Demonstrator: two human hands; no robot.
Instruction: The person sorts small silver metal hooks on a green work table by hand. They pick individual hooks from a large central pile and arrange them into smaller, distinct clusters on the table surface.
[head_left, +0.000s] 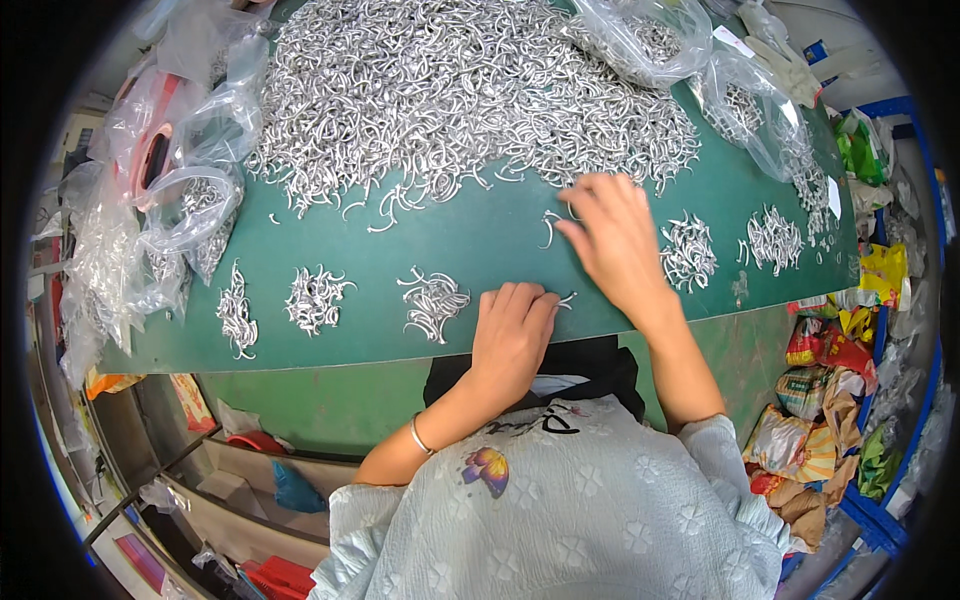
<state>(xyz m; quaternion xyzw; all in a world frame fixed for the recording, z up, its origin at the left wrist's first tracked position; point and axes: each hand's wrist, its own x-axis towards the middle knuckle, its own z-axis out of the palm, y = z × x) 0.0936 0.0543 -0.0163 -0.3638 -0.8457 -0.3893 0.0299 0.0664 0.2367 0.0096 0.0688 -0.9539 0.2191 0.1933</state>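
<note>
Poised here with the right hand (614, 242), parted at the thumb, just right of a loose hook (549, 230) lying lengthwise toward the heap (450, 110), and resting the left hand (510, 335) farther off, curled and hiding any grip!

On the table (390, 240) — heap (450, 90) behind, small piles (317, 302) before it, bags (208, 215) left and right.
</note>
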